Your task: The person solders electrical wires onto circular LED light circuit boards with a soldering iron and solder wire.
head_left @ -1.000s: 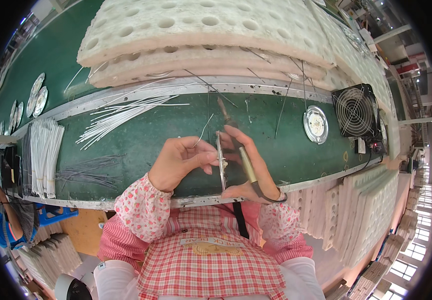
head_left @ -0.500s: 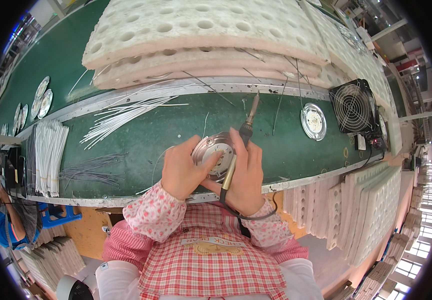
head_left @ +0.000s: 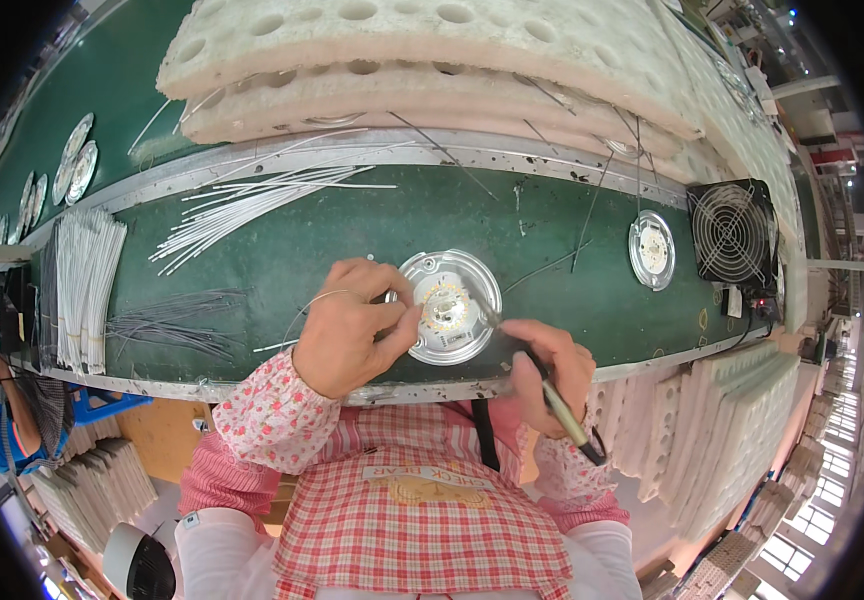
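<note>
A round silver lamp base (head_left: 459, 342) lies on the green bench in front of me, with a ring of small yellow chips at its middle. My left hand (head_left: 354, 325) is at its left edge, thumb and finger pinched together on a thin pale wire (head_left: 297, 318) that trails off to the left. My right hand (head_left: 552, 375) grips a soldering iron (head_left: 564, 412) like a pen. The iron's metal tip, blurred, reaches over the right side of the lamp base toward the chips.
White wires (head_left: 262, 205) lie loose at the left, beside bundled white wires (head_left: 90, 290) and dark wires (head_left: 177, 325). Another lamp base (head_left: 652, 250) sits near a black fan (head_left: 732, 232) at the right. Thick foam trays with holes (head_left: 422, 95) are stacked behind.
The lamp base was held tilted between both hands and now lies on the bench. The soldering iron has swung from pointing away to pointing at the lamp base. My right hand moved right.
</note>
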Demonstrator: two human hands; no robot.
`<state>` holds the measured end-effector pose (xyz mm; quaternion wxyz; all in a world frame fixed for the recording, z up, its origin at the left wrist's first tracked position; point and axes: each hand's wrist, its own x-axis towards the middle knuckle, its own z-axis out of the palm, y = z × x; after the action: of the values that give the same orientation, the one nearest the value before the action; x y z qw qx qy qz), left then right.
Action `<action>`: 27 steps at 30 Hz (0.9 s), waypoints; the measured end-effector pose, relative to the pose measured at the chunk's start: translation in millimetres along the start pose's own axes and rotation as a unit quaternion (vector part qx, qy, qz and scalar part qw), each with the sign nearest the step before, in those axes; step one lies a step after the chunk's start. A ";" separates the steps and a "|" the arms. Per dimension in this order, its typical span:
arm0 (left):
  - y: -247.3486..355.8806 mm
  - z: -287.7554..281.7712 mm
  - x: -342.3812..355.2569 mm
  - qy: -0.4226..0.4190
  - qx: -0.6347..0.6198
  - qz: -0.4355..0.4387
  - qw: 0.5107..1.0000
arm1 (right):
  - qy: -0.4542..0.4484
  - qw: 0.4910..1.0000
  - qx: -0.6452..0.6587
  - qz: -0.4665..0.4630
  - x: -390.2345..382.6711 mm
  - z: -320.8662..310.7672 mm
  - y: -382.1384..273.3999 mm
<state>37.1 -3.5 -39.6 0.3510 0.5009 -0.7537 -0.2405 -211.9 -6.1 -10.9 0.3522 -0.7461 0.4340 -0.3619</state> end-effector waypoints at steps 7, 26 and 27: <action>5.8 -3.3 4.0 -0.028 0.046 0.007 0.999 | -0.060 0.997 0.026 -0.047 2.9 -6.9 7.4; 5.9 10.5 12.7 -0.017 0.070 0.021 0.997 | -0.081 0.977 0.149 0.127 2.3 -15.5 14.3; 6.0 10.6 13.0 -0.019 0.077 0.031 0.996 | -0.088 0.981 0.133 0.111 2.5 -15.5 14.6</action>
<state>22.1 -13.1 -38.3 0.3038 0.4982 -0.7919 -0.1800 -229.8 -17.1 -15.0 0.5234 -0.6684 0.4293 -0.3080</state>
